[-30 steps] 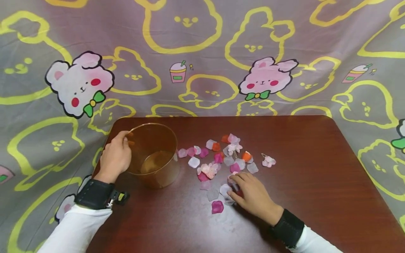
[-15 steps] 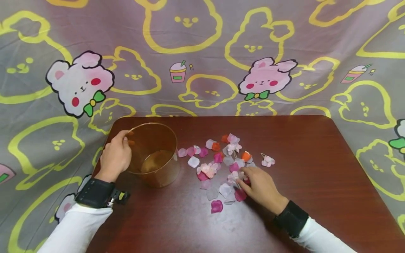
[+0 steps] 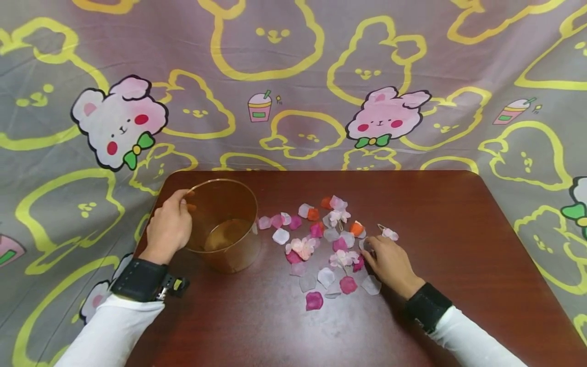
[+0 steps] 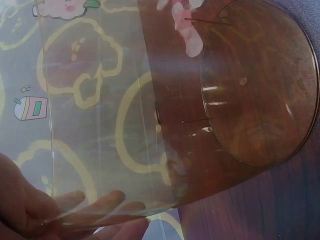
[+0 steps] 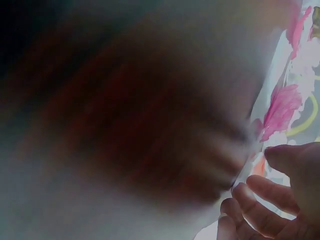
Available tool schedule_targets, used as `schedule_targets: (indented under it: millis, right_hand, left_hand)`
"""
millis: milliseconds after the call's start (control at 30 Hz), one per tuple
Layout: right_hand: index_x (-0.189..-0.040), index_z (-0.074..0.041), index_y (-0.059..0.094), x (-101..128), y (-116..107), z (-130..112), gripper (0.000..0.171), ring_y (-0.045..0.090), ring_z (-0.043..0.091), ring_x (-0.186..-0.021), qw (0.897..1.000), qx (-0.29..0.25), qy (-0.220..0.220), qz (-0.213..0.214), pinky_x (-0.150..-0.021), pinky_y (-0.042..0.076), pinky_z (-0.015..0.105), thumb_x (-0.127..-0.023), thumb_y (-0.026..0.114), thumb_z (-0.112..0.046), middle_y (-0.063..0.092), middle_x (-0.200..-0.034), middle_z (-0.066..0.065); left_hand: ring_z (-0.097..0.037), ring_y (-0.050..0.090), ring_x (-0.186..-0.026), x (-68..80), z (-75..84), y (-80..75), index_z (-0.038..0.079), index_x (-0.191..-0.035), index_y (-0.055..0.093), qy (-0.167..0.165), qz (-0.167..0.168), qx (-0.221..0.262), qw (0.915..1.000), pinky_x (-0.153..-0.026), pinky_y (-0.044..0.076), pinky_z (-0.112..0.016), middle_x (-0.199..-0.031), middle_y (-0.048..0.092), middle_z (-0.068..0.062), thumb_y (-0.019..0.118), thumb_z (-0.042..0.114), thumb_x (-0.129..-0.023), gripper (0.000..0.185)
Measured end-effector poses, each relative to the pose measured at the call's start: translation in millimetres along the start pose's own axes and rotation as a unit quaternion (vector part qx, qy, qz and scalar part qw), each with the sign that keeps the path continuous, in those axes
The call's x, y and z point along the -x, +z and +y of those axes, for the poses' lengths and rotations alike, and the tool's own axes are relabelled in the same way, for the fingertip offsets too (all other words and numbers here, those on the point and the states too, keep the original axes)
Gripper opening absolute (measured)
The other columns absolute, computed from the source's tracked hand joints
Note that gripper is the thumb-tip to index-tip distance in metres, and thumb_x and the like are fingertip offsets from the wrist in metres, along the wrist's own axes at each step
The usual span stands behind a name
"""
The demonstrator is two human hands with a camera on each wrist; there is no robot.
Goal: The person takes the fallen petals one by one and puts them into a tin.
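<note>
My left hand (image 3: 168, 228) grips the rim of a clear amber bucket (image 3: 234, 257) at the table's left, thumb outside and fingers inside. The left wrist view shows those fingers through the bucket's wall (image 4: 105, 120); no petals show inside it. At the right edge of the scattered petals, my right hand (image 3: 390, 262) is low over the table, fingers loosely bent, beside a pale petal (image 3: 365, 244). Thumb and fingers (image 5: 265, 200) stand apart in the right wrist view, with nothing visibly held. A pale pink flower (image 3: 391, 234) with a stem lies just beyond the fingertips.
Magenta, orange and whitish petals (image 3: 326, 277) lie across the middle of the brown table (image 3: 440, 204). Among them are a peach flower (image 3: 302, 247) and pale pink flowers with stems (image 3: 339, 216). A patterned cloth (image 3: 302, 92) hangs behind the table.
My right hand has moved right and slightly away from me, uncovering a pale pink flower and several petals that now lie spread out. The left hand and bucket have stayed in place.
</note>
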State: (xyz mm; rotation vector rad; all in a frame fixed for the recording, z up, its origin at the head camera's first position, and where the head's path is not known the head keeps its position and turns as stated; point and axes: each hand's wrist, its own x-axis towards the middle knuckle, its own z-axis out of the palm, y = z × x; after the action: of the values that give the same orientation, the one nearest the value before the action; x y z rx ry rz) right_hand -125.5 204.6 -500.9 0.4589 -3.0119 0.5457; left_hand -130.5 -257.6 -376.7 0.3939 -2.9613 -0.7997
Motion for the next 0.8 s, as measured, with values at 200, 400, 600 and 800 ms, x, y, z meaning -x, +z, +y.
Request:
schedule_targets:
  millis: [200, 400, 600, 800]
  right_hand:
    - [-0.106, -0.005, 0.073, -3.1, 0.2, 3.8, 0.023, 0.068, 0.026, -0.085, 1.0, 0.004, -0.005, -0.006, -0.078, 0.06, 0.043, -0.088, 0.078, -0.018, 0.07, -0.092, 0.009]
    - [-0.103, -0.005, 0.074, -5.4, -2.7, 0.5, 0.013, 0.068, 0.023, -0.081, 0.999, -0.022, 0.013, -0.039, -0.081, 0.06, 0.044, -0.092, 0.073, -0.013, 0.07, -0.087, 0.007]
    - [-0.103, -0.006, 0.073, -5.3, -5.5, -2.2, 0.012, 0.068, 0.023, -0.081, 0.999, -0.025, 0.011, -0.043, -0.081, 0.06, 0.044, -0.094, 0.071, -0.013, 0.07, -0.085, 0.006]
    - [-0.1, -0.007, 0.073, -4.4, -8.5, -4.1, 0.01, 0.062, 0.019, -0.074, 0.999, -0.016, 0.006, -0.039, -0.078, 0.06, 0.042, -0.093, 0.072, -0.013, 0.068, -0.081, 0.004]
  left_hand:
    - [-0.054, 0.062, -0.109, -0.3, 1.4, 0.0, 0.009, -0.148, 0.045, -0.005, 0.0, -0.003, 1.0, -0.078, 0.045, -0.06, -0.13, 0.064, -0.028, 0.025, 0.021, -0.11, 0.045]
    - [-0.054, 0.062, -0.108, 0.2, -0.5, 0.5, 0.008, -0.148, 0.044, -0.002, 0.0, -0.002, 1.0, -0.078, 0.045, -0.061, -0.131, 0.063, -0.029, 0.025, 0.021, -0.11, 0.045]
    - [-0.054, 0.062, -0.106, 0.1, -1.1, 0.2, 0.009, -0.148, 0.044, -0.003, 0.0, -0.002, 1.0, -0.074, 0.046, -0.058, -0.131, 0.063, -0.028, 0.025, 0.022, -0.11, 0.045]
    - [-0.053, 0.063, -0.106, 0.6, -0.1, -0.6, 0.009, -0.148, 0.045, 0.0, 0.001, -0.002, 1.0, -0.073, 0.046, -0.056, -0.129, 0.065, -0.027, 0.025, 0.022, -0.11, 0.044]
